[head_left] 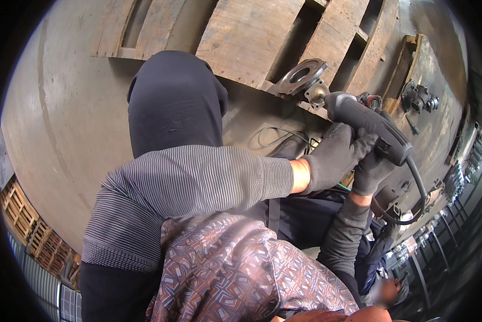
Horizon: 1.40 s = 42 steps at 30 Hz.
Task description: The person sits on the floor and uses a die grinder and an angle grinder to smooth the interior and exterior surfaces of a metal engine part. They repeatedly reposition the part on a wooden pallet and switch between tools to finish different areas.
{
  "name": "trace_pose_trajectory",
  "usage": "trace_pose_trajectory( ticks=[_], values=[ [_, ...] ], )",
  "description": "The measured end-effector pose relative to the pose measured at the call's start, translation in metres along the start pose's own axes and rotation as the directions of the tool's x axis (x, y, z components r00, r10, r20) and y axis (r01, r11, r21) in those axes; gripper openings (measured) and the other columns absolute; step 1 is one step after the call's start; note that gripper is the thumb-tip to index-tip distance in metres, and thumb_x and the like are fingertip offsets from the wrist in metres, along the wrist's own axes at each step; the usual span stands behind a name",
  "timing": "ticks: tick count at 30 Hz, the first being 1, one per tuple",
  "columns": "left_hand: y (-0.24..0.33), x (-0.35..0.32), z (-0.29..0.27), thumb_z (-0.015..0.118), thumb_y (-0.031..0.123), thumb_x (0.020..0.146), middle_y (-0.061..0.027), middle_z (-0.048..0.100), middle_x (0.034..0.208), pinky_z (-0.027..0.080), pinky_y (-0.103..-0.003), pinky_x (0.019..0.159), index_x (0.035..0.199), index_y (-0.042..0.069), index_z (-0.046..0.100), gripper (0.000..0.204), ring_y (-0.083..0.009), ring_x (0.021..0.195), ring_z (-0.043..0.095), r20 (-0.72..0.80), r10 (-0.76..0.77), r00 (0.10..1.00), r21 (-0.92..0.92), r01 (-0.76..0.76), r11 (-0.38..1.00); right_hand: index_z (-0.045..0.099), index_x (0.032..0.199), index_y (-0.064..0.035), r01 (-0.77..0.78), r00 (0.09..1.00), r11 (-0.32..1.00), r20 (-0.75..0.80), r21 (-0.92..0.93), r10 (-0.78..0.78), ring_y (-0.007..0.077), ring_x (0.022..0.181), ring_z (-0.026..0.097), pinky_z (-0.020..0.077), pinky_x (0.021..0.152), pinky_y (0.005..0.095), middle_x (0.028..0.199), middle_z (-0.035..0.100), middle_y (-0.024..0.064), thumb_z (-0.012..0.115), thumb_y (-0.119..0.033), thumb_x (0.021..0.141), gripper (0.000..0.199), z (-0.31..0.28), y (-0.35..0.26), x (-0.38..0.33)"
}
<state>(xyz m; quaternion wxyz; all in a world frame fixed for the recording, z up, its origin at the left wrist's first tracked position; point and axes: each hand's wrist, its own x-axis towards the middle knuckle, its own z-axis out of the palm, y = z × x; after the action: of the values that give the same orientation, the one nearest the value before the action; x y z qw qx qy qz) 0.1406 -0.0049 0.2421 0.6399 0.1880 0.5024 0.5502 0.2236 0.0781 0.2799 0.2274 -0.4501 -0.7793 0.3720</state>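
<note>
Both my hands wear dark grey work gloves and are closed on a dark grey corded power tool. My left hand reaches across from the left and grips beneath the tool's front half. My right hand holds it farther back, near the cord end. The tool's nose meets a small metal flange with bolt holes; the exact bit is too small to make out. Beside that flange, a larger dark metal ring sits tilted at the pallet's edge. My fingers' undersides are hidden.
A wooden pallet lies ahead, with another metal part by the tool. To the right, dark cast parts rest on a grey surface. The tool's black cord loops down right. Another person shows at lower right.
</note>
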Motion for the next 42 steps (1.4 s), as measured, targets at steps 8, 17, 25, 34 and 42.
trace_pose_trajectory(
  ticks=[8, 17, 25, 34, 42],
  values=[
    [-0.016, 0.019, 0.001, 0.056, 0.031, 0.110, -0.0043, 0.070, 0.107, 0.053, -0.028, 0.085, 0.116, -0.003, 0.061, 0.035, -0.0113, 0.099, 0.065, 0.055, -0.009, 0.998, -0.109, 0.015, 0.994, 0.054, 0.143, 0.0066, -0.031, 0.999, 0.998, -0.009, 0.057, 0.032, 0.0239, 0.124, 0.064, 0.0505, 0.109, 0.0399, 0.134, 0.066, 0.0155, 0.076, -0.001, 0.090, 0.058, -0.006, 0.017, -0.002],
    [-0.054, 0.027, 0.000, 0.050, 0.020, 0.112, -0.0055, 0.068, 0.120, 0.053, -0.026, 0.091, 0.116, -0.004, 0.060, 0.026, -0.0086, 0.108, 0.063, -0.017, 0.358, 0.934, -0.045, -0.358, 0.933, 0.055, 0.140, 0.0050, -0.070, 0.998, 0.986, 0.005, 0.151, 0.070, 0.0223, 0.120, 0.066, 0.0512, 0.108, 0.0385, 0.132, 0.067, 0.0146, 0.076, 0.000, 0.089, 0.056, 0.011, 0.030, -0.003],
    [-0.042, 0.027, 0.003, 0.043, 0.014, 0.110, -0.0149, 0.059, 0.135, 0.051, -0.027, 0.089, 0.121, -0.003, 0.060, 0.026, -0.0158, 0.122, 0.058, 0.051, -0.135, 0.990, -0.043, 0.137, 0.990, 0.054, 0.140, 0.0077, -0.070, 0.997, 0.992, -0.020, 0.106, 0.072, 0.0239, 0.119, 0.067, 0.0528, 0.107, 0.0400, 0.130, 0.068, 0.0167, 0.076, 0.003, 0.087, 0.058, 0.007, 0.011, 0.002],
    [-0.078, 0.031, 0.010, 0.036, 0.014, 0.108, -0.0126, 0.051, 0.154, 0.045, -0.032, 0.096, 0.151, -0.002, 0.048, 0.048, -0.0190, 0.137, 0.048, 0.169, 0.284, 0.944, 0.468, -0.330, 0.820, 0.054, 0.141, 0.0074, -0.043, 0.999, 0.987, -0.013, 0.157, 0.046, 0.0248, 0.119, 0.067, 0.0526, 0.107, 0.0409, 0.131, 0.068, 0.0174, 0.079, -0.001, 0.087, 0.060, 0.007, 0.010, 0.003],
    [-0.008, 0.005, -0.004, 0.041, 0.026, 0.115, -0.0122, 0.058, 0.142, 0.045, -0.026, 0.097, 0.139, -0.004, 0.056, 0.041, -0.0164, 0.131, 0.053, 0.244, -0.051, 0.968, 0.298, -0.025, 0.954, 0.056, 0.140, 0.0072, -0.005, 1.000, 0.995, -0.028, 0.099, 0.007, 0.0246, 0.120, 0.067, 0.0524, 0.107, 0.0406, 0.130, 0.068, 0.0172, 0.080, -0.001, 0.087, 0.059, 0.004, 0.010, 0.002]
  ],
)
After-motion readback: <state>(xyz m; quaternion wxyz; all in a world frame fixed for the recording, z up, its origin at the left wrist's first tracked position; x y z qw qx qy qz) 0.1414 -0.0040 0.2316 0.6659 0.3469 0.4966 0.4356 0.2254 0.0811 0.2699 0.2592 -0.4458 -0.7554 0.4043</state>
